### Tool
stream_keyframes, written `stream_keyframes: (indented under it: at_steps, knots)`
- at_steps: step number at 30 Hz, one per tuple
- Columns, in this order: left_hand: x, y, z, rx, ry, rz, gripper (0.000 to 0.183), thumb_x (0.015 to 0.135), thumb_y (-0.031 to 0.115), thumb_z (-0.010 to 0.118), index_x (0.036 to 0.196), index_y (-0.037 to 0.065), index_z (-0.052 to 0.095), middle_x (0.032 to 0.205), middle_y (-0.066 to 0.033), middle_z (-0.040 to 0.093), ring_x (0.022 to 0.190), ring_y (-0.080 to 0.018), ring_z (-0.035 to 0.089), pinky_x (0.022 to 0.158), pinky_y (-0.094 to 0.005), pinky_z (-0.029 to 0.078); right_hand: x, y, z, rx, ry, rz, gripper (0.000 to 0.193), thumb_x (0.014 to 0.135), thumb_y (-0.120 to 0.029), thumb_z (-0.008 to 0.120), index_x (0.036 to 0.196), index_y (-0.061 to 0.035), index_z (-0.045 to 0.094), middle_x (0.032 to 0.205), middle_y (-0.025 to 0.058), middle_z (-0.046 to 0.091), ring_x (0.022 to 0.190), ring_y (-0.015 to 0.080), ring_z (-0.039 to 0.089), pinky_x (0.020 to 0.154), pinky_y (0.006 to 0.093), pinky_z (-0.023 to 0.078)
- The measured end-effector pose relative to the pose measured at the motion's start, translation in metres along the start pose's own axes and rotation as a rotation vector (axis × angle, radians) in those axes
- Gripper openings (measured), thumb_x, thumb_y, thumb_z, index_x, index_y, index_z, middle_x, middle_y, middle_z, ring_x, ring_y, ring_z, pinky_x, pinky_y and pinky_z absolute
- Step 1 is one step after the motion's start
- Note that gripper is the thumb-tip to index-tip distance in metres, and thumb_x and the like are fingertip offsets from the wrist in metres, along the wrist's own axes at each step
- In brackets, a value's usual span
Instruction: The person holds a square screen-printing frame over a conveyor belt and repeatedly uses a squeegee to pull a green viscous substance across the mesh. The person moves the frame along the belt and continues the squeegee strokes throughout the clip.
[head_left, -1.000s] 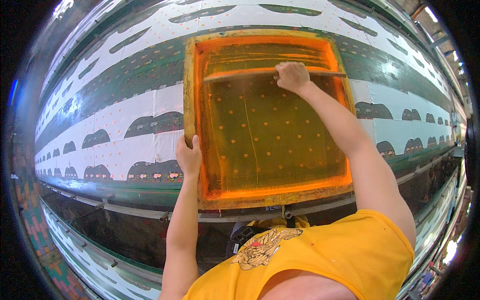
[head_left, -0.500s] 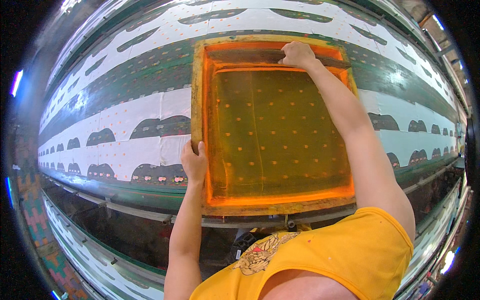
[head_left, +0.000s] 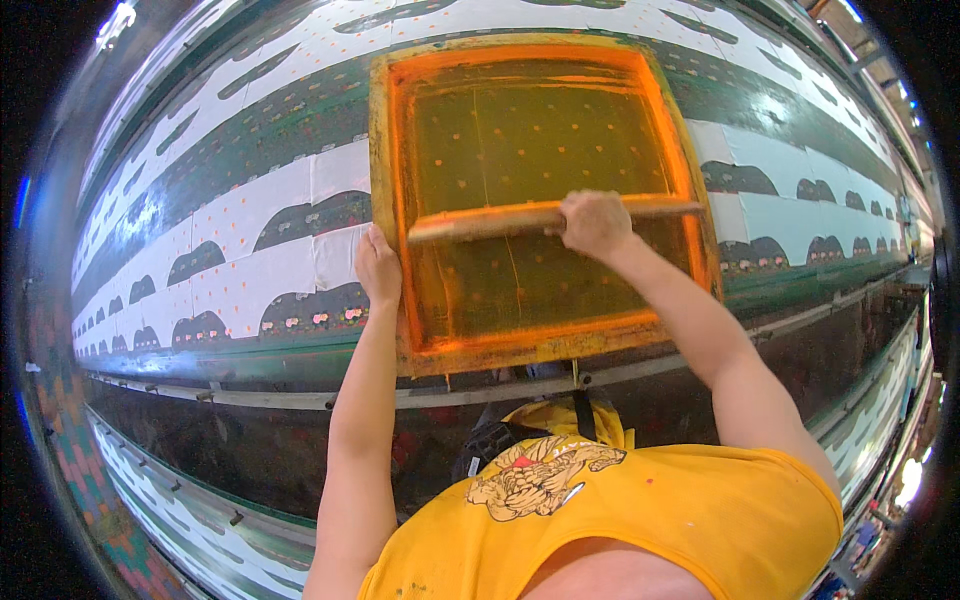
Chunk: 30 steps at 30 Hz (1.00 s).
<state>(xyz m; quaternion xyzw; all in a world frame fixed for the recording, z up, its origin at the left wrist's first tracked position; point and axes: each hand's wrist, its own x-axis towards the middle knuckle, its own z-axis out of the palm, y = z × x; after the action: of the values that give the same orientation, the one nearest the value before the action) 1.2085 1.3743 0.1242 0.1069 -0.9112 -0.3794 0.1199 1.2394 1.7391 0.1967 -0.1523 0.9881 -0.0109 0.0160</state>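
R hand (head_left: 595, 225) gripping squeegee bar (head_left: 480, 222), set crosswise approx. mid-screen inside orange-stained frame (head_left: 382, 170) nr table's (head_left: 240, 372) near edge. L hand (head_left: 378, 268) at frame's L side, grip unclear. White cloth (head_left: 215, 230) L of frame has orange dots; none visible R: prob. L done, R left, current pass incomplete.
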Motion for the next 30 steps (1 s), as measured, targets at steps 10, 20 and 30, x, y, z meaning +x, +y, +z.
stream_keyframes:
  at_steps: [10,20,30]
  knots:
    - [-0.003,0.011,0.002,0.075,-0.034,0.065,0.039,0.097,0.034,0.060,0.105,-0.004,0.067,0.101,-0.0264,0.068,0.097,-0.0454,0.064,0.086,-0.0519,0.049,-0.178,-0.084,0.017,0.075,0.110,0.057,0.029,0.070,-0.031,0.079,0.086,-0.0083,0.069,0.086,0.0056,0.068,0.083,0.0252,0.069,0.070,0.0396,0.057]
    - [-0.004,0.013,-0.002,0.225,-0.012,0.079,0.043,0.078,0.034,0.078,0.102,-0.001,0.070,0.102,-0.0235,0.071,0.099,-0.0418,0.067,0.088,-0.0490,0.052,-0.183,0.008,-0.022,0.552,0.320,-0.043,0.045,0.088,-0.043,0.073,0.095,0.0019,0.070,0.096,0.0195,0.070,0.094,0.0395,0.067,0.082,0.0460,0.054]
    - [-0.002,0.023,-0.001,0.229,-0.008,0.055,0.035,0.078,0.022,0.081,0.101,-0.002,0.069,0.099,-0.0225,0.071,0.097,-0.0411,0.068,0.085,-0.0483,0.053,-0.192,0.201,0.009,0.490,0.059,0.746,0.062,0.084,-0.057,0.073,0.094,0.0044,0.072,0.088,0.0245,0.072,0.086,0.0385,0.070,0.079,0.0478,0.054]
